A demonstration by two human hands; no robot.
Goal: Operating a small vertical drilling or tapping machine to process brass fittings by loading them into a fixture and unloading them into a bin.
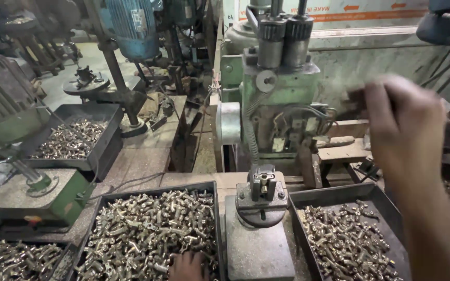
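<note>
My left hand (pixel 188 266) rests low in a black tray (pixel 154 192) heaped with small brass fittings (pixel 141 229); only its knuckles show at the frame's bottom edge, so its grip is hidden. My right hand (pixel 403 125) is raised at the right, blurred, with the fingers closed around a dark handle (pixel 357 97) beside the green machine (pixel 279 99). Below the machine head sits a dark metal fixture (pixel 262 191) on a grey base. A second black tray (pixel 329 192) to the right of it holds more brass fittings (pixel 342 242).
Another tray of brass parts (pixel 74 138) stands at the back left, and one more (pixel 16 257) at the bottom left corner. A blue motor on a column (pixel 131 28) and a green-based stand (pixel 37 195) crowd the left. Wooden blocks (pixel 342 151) lie behind the right tray.
</note>
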